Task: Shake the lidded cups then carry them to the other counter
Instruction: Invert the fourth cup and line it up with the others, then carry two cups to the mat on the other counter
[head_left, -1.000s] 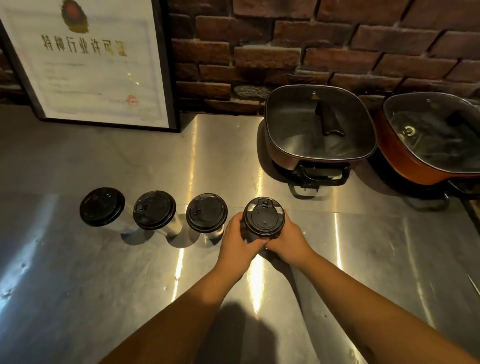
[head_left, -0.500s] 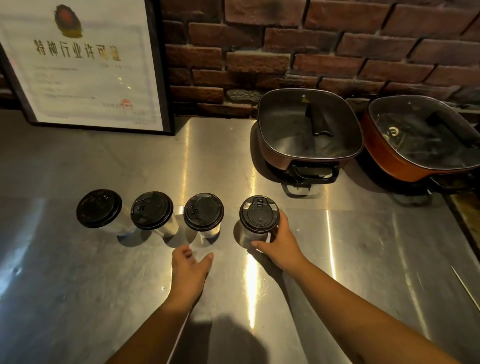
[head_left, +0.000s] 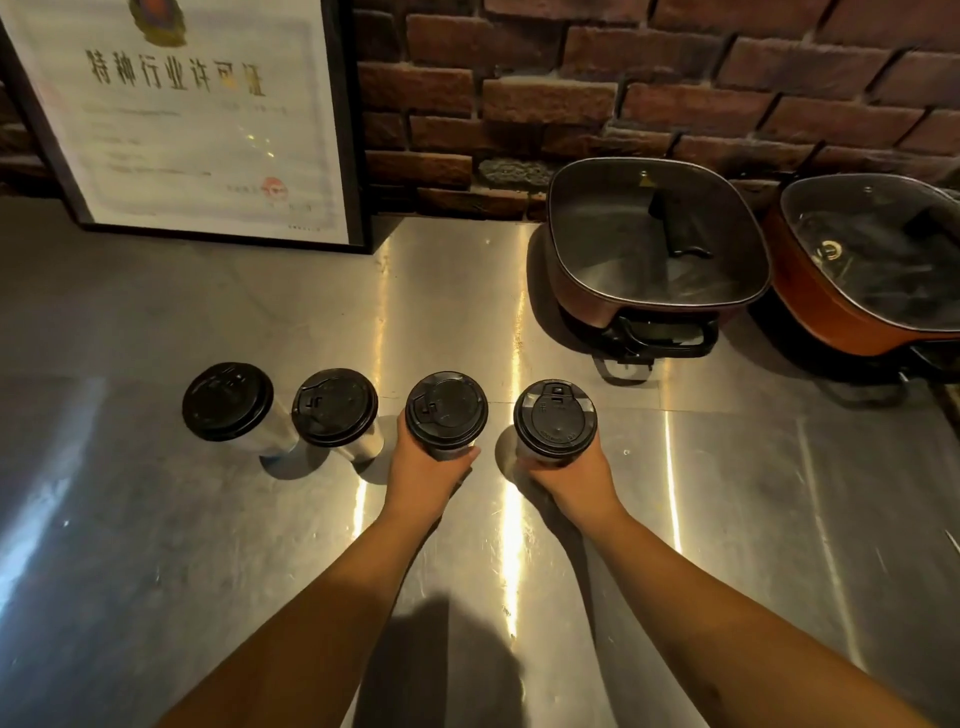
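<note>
4 lidded cups in a row on the steel counter (head_left: 156, 519). L to R: 1st cup (head_left: 227, 402) & 2nd cup (head_left: 335, 408) stand free, left hand (head_left: 426, 475) wraps 3rd cup (head_left: 445, 410), right hand (head_left: 571, 480) wraps 4th cup (head_left: 555, 423). Both grips closed round the cups.

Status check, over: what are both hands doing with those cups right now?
Left hand grips third cup. Right hand grips fourth cup. Two cups wait untouched at left. Nothing in the way.
</note>
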